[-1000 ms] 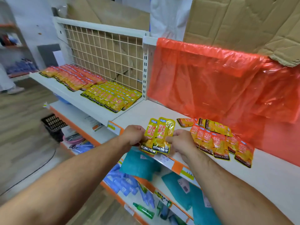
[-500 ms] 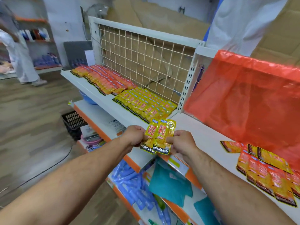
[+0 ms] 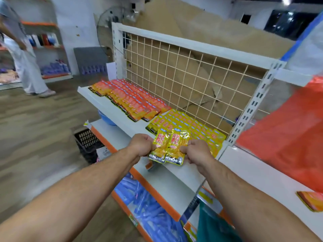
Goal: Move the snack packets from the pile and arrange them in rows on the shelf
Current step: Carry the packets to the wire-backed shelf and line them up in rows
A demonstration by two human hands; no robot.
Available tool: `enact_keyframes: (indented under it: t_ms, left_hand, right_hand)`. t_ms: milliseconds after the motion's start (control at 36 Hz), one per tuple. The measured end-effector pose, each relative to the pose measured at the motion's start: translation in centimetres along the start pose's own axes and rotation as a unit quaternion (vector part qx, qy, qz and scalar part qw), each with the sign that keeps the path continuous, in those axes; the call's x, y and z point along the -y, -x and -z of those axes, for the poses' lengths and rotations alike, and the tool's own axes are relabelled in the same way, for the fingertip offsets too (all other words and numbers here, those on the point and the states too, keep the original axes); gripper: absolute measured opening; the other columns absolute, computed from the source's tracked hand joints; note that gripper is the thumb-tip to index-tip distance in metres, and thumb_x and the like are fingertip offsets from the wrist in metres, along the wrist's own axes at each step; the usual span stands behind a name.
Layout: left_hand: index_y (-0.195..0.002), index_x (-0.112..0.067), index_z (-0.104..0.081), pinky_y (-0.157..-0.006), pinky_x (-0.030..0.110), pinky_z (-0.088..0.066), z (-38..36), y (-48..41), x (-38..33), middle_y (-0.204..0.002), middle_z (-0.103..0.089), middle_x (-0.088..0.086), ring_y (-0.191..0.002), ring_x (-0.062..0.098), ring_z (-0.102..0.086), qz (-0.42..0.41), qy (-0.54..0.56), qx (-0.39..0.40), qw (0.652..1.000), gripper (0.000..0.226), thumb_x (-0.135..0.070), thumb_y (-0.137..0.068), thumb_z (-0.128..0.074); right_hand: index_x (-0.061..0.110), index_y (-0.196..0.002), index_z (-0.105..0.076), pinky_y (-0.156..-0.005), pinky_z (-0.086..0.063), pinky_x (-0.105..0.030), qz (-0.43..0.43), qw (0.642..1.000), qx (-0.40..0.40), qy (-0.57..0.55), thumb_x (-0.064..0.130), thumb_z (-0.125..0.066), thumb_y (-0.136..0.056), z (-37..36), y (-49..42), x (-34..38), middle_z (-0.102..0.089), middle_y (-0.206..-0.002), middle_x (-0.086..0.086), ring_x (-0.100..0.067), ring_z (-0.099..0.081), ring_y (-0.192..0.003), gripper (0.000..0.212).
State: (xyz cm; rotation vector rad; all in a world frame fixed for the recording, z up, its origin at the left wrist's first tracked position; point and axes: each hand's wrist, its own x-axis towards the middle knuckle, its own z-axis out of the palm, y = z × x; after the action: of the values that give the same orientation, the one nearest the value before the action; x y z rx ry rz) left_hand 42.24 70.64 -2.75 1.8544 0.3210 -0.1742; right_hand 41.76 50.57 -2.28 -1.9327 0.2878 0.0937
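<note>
Together, our left hand and right hand pinch overlapping yellow snack packets by their side edges, holding them over the front of the white shelf, where yellow rows lie at the shelf's right end.

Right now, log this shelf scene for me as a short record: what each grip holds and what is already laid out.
left grip: pinches the left edge of the held packets
right grip: pinches their right edge
held packets: yellow, at least two overlapped, above the shelf front
yellow rows: flat on the shelf, against the wire grid
orange rows: farther left on the same shelf
stray packet: orange, on the next shelf section to the right, partly out of frame
</note>
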Motion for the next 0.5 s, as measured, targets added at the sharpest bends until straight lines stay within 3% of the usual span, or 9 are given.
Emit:
enact_keyframes:
  t_ms: [139,222,361,472,500]
  left_hand:
    - [-0.068,-0.012,-0.060,-0.051,0.022,-0.034,1.1,-4.5,-0.8,-0.061,-0.052,0.002,-0.059,0.017,-0.046,-0.011,-0.028,-0.017,0.999,0.025,0.005,-0.080,-0.074]
    - [-0.066,-0.013,-0.059,-0.050,0.022,-0.033,1.5,-6.7,-1.0,-0.059,-0.051,0.001,-0.054,0.013,-0.044,-0.010,-0.046,-0.018,0.999,0.026,0.003,-0.080,-0.074]
    - [-0.075,-0.012,-0.057,-0.057,0.025,-0.034,2.7,-10.5,-1.9,-0.068,-0.051,0.007,-0.062,0.019,-0.045,-0.025,-0.104,-0.013,0.994,0.019,-0.003,-0.083,-0.072]
    - [-0.081,-0.008,-0.057,-0.060,0.025,-0.036,3.2,-13.2,-2.1,-0.078,-0.052,0.010,-0.068,0.019,-0.052,-0.031,-0.136,0.018,0.990,0.015,-0.003,-0.086,-0.070]
    - [-0.080,-0.006,-0.059,-0.059,0.022,-0.036,3.2,-13.9,-1.9,-0.083,-0.062,0.016,-0.070,0.020,-0.058,-0.035,-0.142,0.022,0.989,0.012,-0.003,-0.087,-0.069]
  right_hand:
    - [0.021,-0.055,-0.036,-0.048,-0.025,-0.032,-0.004,1.000,0.004,0.001,0.006,-0.075,-0.077,-1.8,-4.2,1.4,-0.039,-0.059,-0.010,-0.019,-0.034,-0.048,0.047]
    - [0.021,-0.053,-0.037,-0.055,-0.027,-0.039,-0.005,1.000,0.000,0.003,0.010,-0.076,-0.071,-2.8,-6.6,1.9,-0.037,-0.056,-0.007,-0.021,-0.036,-0.055,0.045]
    - [0.020,-0.057,-0.040,-0.056,-0.032,-0.036,-0.010,1.000,0.004,0.012,0.010,-0.076,-0.077,-4.0,-9.9,3.4,-0.045,-0.058,-0.009,-0.021,-0.041,-0.056,0.042]
    - [0.020,-0.059,-0.040,-0.048,-0.030,-0.031,-0.025,1.000,-0.004,0.014,0.011,-0.076,-0.079,-5.0,-11.7,3.4,-0.045,-0.057,-0.008,-0.019,-0.038,-0.048,0.042]
    - [0.020,-0.058,-0.040,-0.049,-0.030,-0.032,-0.028,0.999,-0.009,0.014,0.010,-0.076,-0.079,-5.2,-12.0,3.4,-0.043,-0.056,-0.009,-0.019,-0.037,-0.048,0.043]
